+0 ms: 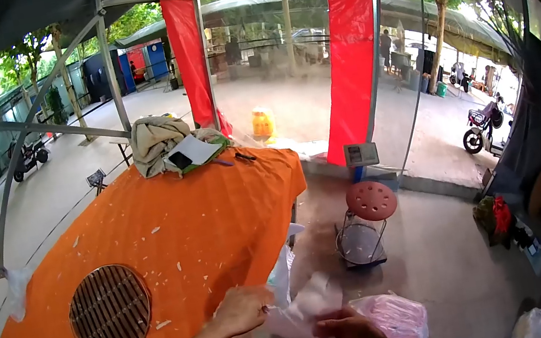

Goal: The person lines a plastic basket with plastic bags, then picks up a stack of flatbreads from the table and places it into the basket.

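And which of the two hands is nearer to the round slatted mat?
The left hand, seen against the edge of the orange cloth; the right hand is farther from the mat, beside the pink bag.

**Plastic bag (pixel 304 308) held at the tabletop's (pixel 248 205) edge**

From my remote post I watch the left hand (pixel 240 310) and right hand (pixel 345 326) hold the whitish plastic bag, partly blurred, by the orange-covered tabletop's right edge. A round slatted grid (pixel 111 313) lies toward the left edge, pale scraps (pixel 163 325) nearby. I see khaki cloth (pixel 152 135) heaped at the far left corner, bearing a phone (pixel 179 160). A stool (pixel 371 200) stands off the right edge; a pinkish bundle (pixel 400 323) shows beside the right hand.
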The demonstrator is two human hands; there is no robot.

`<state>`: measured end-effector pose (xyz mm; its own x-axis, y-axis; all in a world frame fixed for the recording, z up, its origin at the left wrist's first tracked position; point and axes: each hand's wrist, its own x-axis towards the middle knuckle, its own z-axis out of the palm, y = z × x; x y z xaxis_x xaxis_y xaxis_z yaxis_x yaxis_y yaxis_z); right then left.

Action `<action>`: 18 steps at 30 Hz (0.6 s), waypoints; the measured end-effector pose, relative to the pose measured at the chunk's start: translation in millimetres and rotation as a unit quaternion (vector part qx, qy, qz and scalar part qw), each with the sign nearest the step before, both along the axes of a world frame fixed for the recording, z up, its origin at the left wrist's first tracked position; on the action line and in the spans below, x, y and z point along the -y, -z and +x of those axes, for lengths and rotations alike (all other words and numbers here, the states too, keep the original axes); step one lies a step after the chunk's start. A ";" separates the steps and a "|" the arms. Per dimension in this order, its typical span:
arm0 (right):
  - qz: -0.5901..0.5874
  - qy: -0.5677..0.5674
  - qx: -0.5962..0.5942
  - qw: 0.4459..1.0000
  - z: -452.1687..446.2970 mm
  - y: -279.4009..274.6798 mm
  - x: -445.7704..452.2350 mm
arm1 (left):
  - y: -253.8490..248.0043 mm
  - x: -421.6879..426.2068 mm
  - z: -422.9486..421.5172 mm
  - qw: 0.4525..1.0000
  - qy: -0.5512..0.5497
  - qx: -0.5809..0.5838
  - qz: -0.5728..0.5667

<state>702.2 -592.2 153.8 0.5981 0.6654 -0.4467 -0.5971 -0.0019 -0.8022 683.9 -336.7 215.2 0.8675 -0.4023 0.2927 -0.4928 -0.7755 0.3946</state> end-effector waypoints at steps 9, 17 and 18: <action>0.089 0.174 0.201 0.960 -4.6 -28.8 -8.2 | -7.0 0.5 14.2 0.990 0.037 -0.123 0.049; 0.049 0.340 0.386 0.856 -5.9 -36.0 -22.1 | -24.7 29.8 3.4 0.991 0.059 0.036 -0.116; 0.035 0.332 0.385 0.861 -6.3 -39.0 -22.2 | -18.7 35.5 3.7 0.986 0.056 0.023 -0.153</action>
